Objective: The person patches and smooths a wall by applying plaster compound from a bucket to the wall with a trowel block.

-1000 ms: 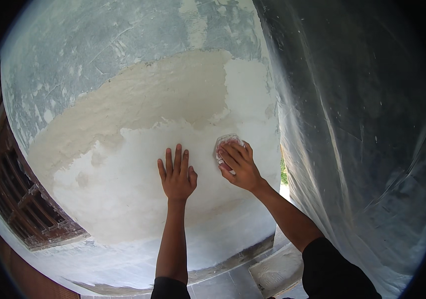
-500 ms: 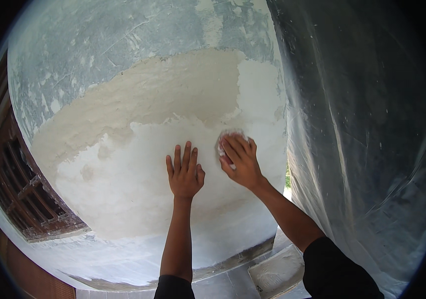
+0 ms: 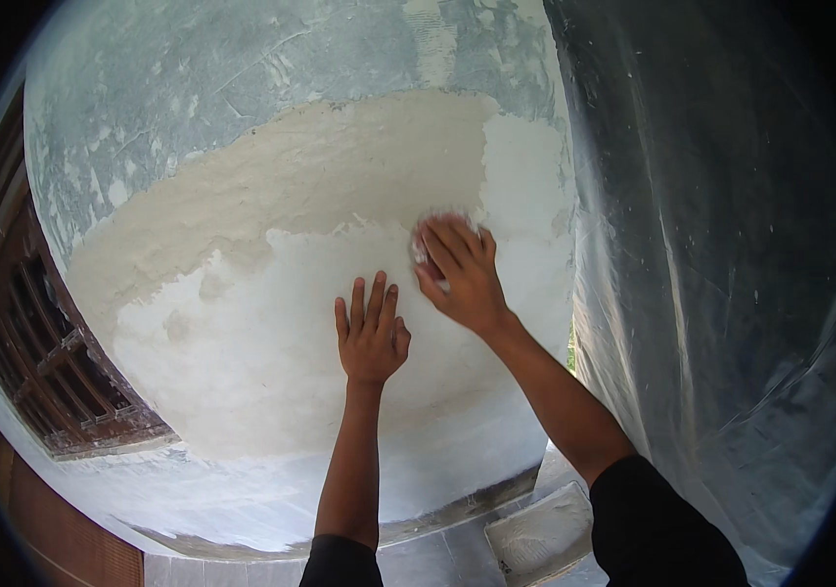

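Note:
In front of me is a plastered wall [image 3: 271, 342], white in its lower part, with a beige band [image 3: 339, 157] above and grey-green paint higher up. My left hand [image 3: 371, 338] lies flat on the white plaster with its fingers spread. Up and to the right of it, my right hand [image 3: 465, 274] presses a reddish-pink pad coated with white [image 3: 426, 249] against the wall, near the lower edge of the beige band. The pad looks like a sponge; it is slightly blurred, and my fingers cover most of it.
A brown wooden window grille [image 3: 61, 352] is set into the wall at the left. Clear plastic sheeting [image 3: 711, 293] hangs down the right side. Below, near my right elbow, a shallow tray [image 3: 540, 533] with whitish material stands on the grey floor [image 3: 437, 563].
My right hand has moved the pad upward and slightly left across the wall. My left hand stays flat on about the same spot, while the view has shifted a little.

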{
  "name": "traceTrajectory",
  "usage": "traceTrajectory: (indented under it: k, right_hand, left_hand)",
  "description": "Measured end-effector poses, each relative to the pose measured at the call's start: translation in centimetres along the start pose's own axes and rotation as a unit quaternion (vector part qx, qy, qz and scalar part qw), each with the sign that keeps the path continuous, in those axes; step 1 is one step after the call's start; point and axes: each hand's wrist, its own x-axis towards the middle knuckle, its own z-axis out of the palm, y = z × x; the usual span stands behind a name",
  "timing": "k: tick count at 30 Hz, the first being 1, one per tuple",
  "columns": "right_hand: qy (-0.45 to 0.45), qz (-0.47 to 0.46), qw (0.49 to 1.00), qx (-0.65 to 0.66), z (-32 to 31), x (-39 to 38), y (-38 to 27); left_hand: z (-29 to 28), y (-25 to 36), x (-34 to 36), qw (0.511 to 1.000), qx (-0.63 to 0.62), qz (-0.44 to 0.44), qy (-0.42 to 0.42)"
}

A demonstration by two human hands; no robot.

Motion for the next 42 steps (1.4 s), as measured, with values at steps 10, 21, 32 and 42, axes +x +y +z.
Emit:
traceTrajectory:
  k: [10,21,32,42]
  right_hand:
    - [0.114,-0.037,0.993,0.014,-2.5,8.5,4.3]
    - [-0.055,-0.015,0.996,0.065,-2.5,-7.9,-1.9]
    - [-0.027,-0.034,0.999,0.019,0.5,-0.9,-1.3]
    - [0.090,-0.099,0.990,0.046,-0.8,10.9,-1.8]
  left_hand:
    - [0.2,0.9,0.4,1.000,0.009,-0.002,0.001]
    - [0.0,-0.1,-0.3,1.000,0.007,0.003,0.006]
    - [0.0,0.0,-0.3,1.000,0.003,-0.005,0.001]
    - [0.0,0.5,0.0,0.998,-0.018,-0.049,0.018]
